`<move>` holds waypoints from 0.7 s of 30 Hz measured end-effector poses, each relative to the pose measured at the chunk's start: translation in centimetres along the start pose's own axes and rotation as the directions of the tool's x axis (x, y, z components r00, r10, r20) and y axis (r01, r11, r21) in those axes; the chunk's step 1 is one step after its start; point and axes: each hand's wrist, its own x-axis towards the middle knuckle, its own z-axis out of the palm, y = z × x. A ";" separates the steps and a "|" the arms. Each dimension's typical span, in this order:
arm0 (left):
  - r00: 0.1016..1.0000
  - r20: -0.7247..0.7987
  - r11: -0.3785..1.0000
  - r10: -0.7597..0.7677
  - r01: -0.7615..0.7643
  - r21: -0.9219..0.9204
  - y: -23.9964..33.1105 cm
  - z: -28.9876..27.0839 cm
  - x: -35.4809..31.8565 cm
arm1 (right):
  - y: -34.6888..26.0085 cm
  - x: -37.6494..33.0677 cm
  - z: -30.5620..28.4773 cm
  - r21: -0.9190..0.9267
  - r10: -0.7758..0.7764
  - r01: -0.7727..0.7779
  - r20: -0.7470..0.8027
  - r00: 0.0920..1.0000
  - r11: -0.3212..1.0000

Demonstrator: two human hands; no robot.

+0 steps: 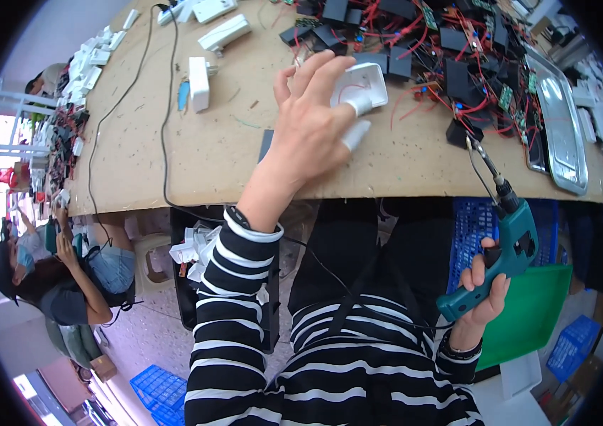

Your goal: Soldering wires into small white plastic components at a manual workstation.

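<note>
My left hand (313, 117) reaches over the table with its fingers spread, two of them wrapped in white covers. Its fingertips are at the left and lower edges of a small white plastic case (372, 74), which lies open side up with a thin red wire inside. I cannot tell whether they press on it. My right hand (484, 291) grips a teal pistol-shaped soldering gun (518, 234) by its handle. The gun's metal tip and thin side tube point up toward a black block (461, 133) at the table's right. Part of a dark flat piece (266, 145) shows behind my left wrist.
A heap of black blocks with red wires and small green boards (457, 78) covers the back right, beside a metal tray (560, 128). White plug-in units (200, 84) stand at left. Black cables (166, 128) cross the table. A green bin (528, 312) sits below right; another person (67, 277) works at left.
</note>
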 end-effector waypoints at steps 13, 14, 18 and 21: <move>0.633 0.011 0.611 -0.774 0.742 0.275 -16.0 -5.2 -2.6 | -1.3 1.4 0.0 0.028 -0.006 0.005 0.036 0.999 1.000; 0.632 0.005 0.608 -0.775 0.743 0.278 -15.4 -5.7 -2.7 | -1.4 1.5 0.0 0.019 0.012 -0.013 0.072 0.997 1.000; 0.673 -0.082 0.677 -0.735 0.734 -0.046 -8.3 -6.0 -3.0 | -1.5 1.6 -0.1 -0.033 0.030 -0.027 0.090 0.995 0.999; 0.941 -0.225 0.967 -0.253 0.253 -0.032 -2.3 -5.2 -3.3 | -1.2 1.6 0.1 0.022 0.000 -0.002 0.062 0.998 1.000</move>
